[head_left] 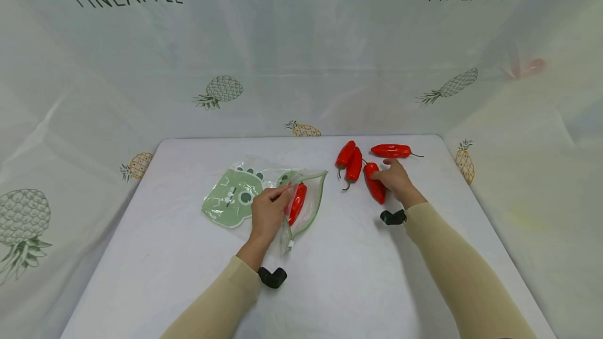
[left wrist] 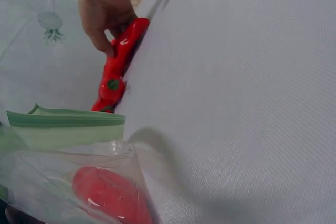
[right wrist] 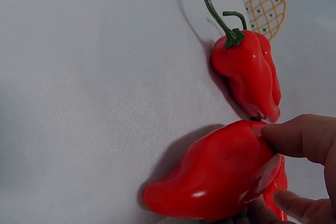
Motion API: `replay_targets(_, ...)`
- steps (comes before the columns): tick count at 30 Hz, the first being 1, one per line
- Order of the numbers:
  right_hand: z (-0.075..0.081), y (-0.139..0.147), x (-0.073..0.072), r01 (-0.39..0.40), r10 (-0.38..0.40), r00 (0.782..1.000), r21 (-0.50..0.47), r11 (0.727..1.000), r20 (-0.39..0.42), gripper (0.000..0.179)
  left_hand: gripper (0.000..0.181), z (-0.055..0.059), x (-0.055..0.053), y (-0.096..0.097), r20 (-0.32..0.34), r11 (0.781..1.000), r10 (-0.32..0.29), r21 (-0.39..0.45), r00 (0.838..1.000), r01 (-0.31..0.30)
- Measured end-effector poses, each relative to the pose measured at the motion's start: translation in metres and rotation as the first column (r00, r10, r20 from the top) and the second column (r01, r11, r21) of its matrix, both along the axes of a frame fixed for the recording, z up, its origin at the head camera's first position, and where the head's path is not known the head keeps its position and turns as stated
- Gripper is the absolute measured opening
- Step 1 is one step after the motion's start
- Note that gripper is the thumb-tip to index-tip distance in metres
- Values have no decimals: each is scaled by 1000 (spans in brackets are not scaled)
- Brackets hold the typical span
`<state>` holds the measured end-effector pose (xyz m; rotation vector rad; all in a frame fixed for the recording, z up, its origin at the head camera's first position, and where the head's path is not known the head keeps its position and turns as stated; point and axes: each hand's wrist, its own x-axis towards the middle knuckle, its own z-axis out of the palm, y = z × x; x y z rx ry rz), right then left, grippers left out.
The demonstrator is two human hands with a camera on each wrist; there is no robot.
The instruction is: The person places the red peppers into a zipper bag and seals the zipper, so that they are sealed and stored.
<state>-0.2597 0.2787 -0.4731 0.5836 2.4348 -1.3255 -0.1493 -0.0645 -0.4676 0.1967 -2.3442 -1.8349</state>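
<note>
Bag (head_left: pixel 311 205): clear plastic with a green edge, raised at an angle off the bench (head_left: pixel 334 276), mouth gaping toward the right side of the head view
Bagged pepper (head_left: pixel 298 203): one shiny red one, sitting inside that bag, seen through the film
Left hand (head_left: pixel 269 212): pinching the bag near its top side, so yeah, it's got a grip on it
Right hand (head_left: pixel 397 181): thumb and fingers wrapped on a second red one, the gripped pepper (head_left: pixel 376 191); close-up from the right wrist shows the thumb on its upper side
Gripped pepper's spot: right half of the bench, well apart from the bag, fat end away and tip pointing back at the person
Loose pair: left loose pepper (head_left: pixel 346 154) and right loose pepper (head_left: pixel 354 165) lying side by side just left of the gripped one, stems toward the person
Back pepper (head_left: pixel 391 151): lying sideways near the far edge, just beyond the right hand
Flat bag stuff: green cartoon-print bag (head_left: pixel 225 204) lying left of the left hand, pretty crinkly
Backdrop: pale sheet (head_left: pixel 301 41) with pineapple drawings and "PINEAPPLE" lettering
Sleeves: tan on both arms, black gadget at each wrist
</note>
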Motion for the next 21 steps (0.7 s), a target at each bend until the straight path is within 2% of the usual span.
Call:
replay_targets(5,1,3,4,3,-4,1000,-130,991,-10,92,21,-1,-1,0,8,1000,3,-11,1000,-3)
replay_targets(11,3,4,10,-25,27,1000,-301,953,3,83,22,-3,-2,-3,21,1000,-8,-3,1000,8)
replay_targets(21,2,-1,20,-112,102,994,-365,924,-46,84,24,1,-4,-7,38,1000,-12,11,999,12)
